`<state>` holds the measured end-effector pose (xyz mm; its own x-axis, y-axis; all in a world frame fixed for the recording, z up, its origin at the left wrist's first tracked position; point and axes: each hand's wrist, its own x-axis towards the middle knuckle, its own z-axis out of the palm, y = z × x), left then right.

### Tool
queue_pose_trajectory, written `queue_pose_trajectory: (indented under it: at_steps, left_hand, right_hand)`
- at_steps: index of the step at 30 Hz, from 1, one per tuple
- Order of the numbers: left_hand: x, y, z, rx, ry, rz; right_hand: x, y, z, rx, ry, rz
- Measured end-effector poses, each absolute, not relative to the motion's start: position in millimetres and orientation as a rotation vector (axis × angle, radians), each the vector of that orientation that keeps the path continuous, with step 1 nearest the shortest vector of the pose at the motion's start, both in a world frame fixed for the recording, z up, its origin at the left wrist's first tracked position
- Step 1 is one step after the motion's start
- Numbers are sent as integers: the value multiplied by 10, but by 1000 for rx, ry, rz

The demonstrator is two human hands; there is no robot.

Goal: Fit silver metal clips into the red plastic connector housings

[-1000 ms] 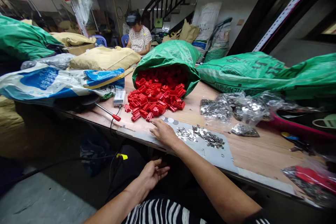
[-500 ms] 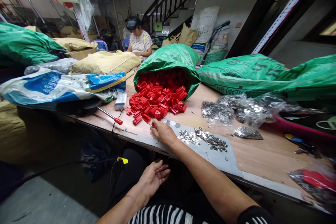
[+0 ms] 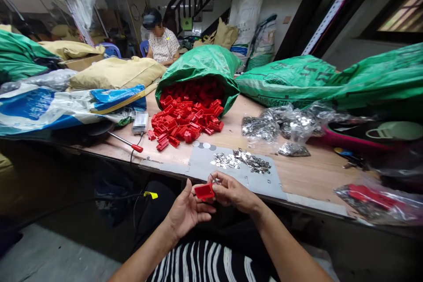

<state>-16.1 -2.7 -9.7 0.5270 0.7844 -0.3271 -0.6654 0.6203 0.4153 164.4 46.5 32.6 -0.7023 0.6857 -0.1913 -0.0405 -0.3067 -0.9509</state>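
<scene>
Both my hands meet in front of the table edge, above my lap. My left hand (image 3: 185, 209) and my right hand (image 3: 231, 191) together hold one small red plastic piece (image 3: 204, 191) between their fingers. A tiny silver metal bit shows at my right fingertips. On the table beyond lies a heap of the same red plastic pieces (image 3: 185, 123) spilling from an open green sack (image 3: 201, 64). A scatter of small silver metal clips (image 3: 241, 161) rests on a grey sheet (image 3: 201, 163) near the table's front edge.
Clear bags of metal parts (image 3: 280, 125) lie right of the red heap. More green sacks (image 3: 330, 79), a blue-and-white sack (image 3: 49, 105) and a red-handled tool (image 3: 127, 142) crowd the wooden table (image 3: 313, 176). Another person (image 3: 160, 39) sits at the far end.
My right hand left the red heap and came back to the table edge with a red piece; my left hand rose to meet it. The camera tilted slightly.
</scene>
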Motion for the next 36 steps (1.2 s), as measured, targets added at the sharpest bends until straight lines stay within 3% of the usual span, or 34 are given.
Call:
queue_pose_trajectory:
  at_steps: [5,8,10,15,17,36]
  left_hand:
    - [-41,-122,-138,393,479,650]
    - [13,-174,-117,404,459,621]
    - [21,-186,-96,384,467,643]
    - [8,-166,-78,339,509,701]
    - [9,-158,-78,317,532,722]
    - [-16,-75,-72,306,641,911]
  right_hand:
    - [1878,247,282,-836,-1484,2207]
    - [1955,236,243,-937,-1570,2068]
    - [2033,295,217,-1106,-1679,1753]
    - [2285,620,139,-1646,-1931,550]
    - [2342,758,108,-1786,-1974,322]
    - [2367,908,81,-1800,-1980,178]
